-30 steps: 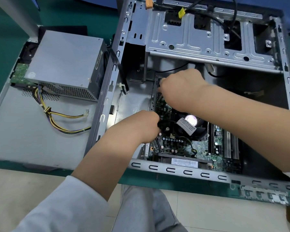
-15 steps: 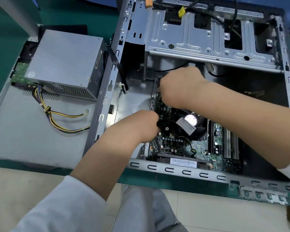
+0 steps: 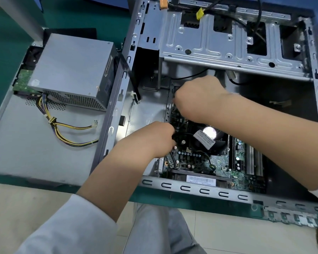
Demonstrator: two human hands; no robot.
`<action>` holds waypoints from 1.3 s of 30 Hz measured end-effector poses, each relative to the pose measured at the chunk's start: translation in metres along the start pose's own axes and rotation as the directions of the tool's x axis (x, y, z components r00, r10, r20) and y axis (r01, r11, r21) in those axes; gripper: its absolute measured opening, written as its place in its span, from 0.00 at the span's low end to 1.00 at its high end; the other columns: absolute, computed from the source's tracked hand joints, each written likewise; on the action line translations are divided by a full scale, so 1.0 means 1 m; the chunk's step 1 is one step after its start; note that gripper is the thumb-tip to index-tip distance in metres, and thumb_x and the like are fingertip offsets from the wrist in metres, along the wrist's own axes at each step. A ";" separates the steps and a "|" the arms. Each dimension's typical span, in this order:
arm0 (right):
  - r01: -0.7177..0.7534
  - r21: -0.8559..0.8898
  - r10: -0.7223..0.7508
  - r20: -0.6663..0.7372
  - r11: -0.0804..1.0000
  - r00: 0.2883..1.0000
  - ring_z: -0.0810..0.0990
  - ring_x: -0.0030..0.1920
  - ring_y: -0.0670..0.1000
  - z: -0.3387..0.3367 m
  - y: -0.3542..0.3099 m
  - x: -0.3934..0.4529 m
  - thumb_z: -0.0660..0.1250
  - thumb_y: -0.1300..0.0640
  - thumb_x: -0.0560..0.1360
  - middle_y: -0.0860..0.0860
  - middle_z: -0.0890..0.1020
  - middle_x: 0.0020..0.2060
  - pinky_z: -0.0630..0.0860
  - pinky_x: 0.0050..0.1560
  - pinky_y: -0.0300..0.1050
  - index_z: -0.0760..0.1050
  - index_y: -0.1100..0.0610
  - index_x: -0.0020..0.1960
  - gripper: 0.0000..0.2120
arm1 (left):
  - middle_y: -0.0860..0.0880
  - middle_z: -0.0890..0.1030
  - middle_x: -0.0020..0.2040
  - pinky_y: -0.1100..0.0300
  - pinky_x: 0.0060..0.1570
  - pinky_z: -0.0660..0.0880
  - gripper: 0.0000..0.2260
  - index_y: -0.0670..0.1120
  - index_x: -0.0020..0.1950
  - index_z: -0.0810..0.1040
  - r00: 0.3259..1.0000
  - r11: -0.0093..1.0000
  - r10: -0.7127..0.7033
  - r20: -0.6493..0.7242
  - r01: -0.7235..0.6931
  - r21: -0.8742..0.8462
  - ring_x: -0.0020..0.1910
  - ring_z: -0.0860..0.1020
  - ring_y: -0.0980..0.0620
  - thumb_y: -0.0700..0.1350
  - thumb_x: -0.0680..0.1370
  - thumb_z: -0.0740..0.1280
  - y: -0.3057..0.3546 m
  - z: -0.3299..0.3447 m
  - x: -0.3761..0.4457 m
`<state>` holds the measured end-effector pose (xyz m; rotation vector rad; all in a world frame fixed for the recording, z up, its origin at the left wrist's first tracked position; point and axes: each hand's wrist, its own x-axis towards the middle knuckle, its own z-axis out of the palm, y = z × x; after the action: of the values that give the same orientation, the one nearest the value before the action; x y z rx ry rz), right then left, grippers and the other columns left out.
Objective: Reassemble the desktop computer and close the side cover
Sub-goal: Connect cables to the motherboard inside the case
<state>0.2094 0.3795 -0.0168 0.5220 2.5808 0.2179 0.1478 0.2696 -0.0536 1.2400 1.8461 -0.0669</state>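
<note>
Both hands are inside the open metal computer case. The green board lies flat at its 7 o'clock corner, long side running 9 to 3. The left hand curls on the board's left edge by the black fan. The right hand curls at 12 o'clock; its hold is hidden. The grey power box sits outside at 10 o'clock.

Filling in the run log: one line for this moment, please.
stage: seating motherboard | left hand: at its left edge | right hand: at far corner | power supply: outside case
</note>
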 end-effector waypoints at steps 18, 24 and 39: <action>-0.047 0.091 0.045 0.025 0.995 0.999 0.61 0.28 0.50 0.002 0.001 -0.001 0.59 0.64 0.76 0.50 0.63 0.30 0.54 0.27 0.42 0.64 0.60 0.54 0.08 | 0.41 0.78 0.56 0.56 0.50 0.74 0.12 0.41 0.62 0.76 1.000 1.000 -0.017 -0.001 0.017 0.003 0.53 0.77 0.43 0.41 0.81 0.60 0.002 0.000 -0.001; 0.049 0.081 -0.047 -0.027 0.996 0.999 0.66 0.30 0.52 0.002 0.004 0.000 0.59 0.61 0.74 0.49 0.66 0.31 0.54 0.27 0.40 0.72 0.56 0.47 0.04 | 0.42 0.77 0.53 0.58 0.45 0.70 0.13 0.40 0.62 0.75 1.000 1.000 -0.003 0.011 0.003 0.010 0.47 0.72 0.47 0.45 0.81 0.60 0.003 -0.001 -0.001; -0.224 0.381 0.191 0.122 0.897 0.974 0.67 0.29 0.51 -0.006 -0.006 0.005 0.58 0.64 0.72 0.51 0.69 0.31 0.60 0.29 0.39 0.65 0.57 0.33 0.10 | 0.41 0.77 0.52 0.57 0.47 0.73 0.12 0.39 0.61 0.75 1.000 0.999 0.003 0.009 -0.003 0.046 0.45 0.72 0.47 0.39 0.81 0.59 0.003 -0.002 -0.001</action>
<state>0.1999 0.3757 -0.0153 0.9342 2.4915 -0.2554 0.1495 0.2713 -0.0504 1.2722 1.8440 -0.1138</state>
